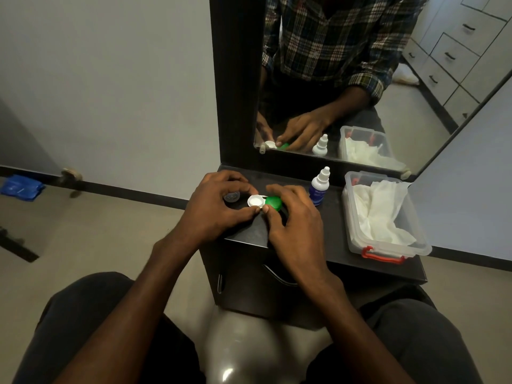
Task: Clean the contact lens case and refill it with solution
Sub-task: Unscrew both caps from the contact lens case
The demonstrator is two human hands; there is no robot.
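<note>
Work seems only at its start: left hand [219, 202] pinches the lens case [256, 201] on the worktop [329, 239], right hand [293, 217] grips the green cap [273, 203], solution bottle [320, 188] waits capped nearby.

A dark, glossy cabinet top [327, 245] carries everything, its back edge meeting a mirror. Toward the left sits a white contact lens case [255, 201] with one well open and a green cap [273, 203] on the other — both hands rest on the surface around it. Just left of the case lies a small dark round cap [231, 197] (partly hidden by fingers). Right of the case stands a solution bottle [320, 187], upright, white nozzle closed. At the right end sits a clear plastic box [388, 245] with a red latch — crumpled white tissues [379, 212] fill it.
</note>
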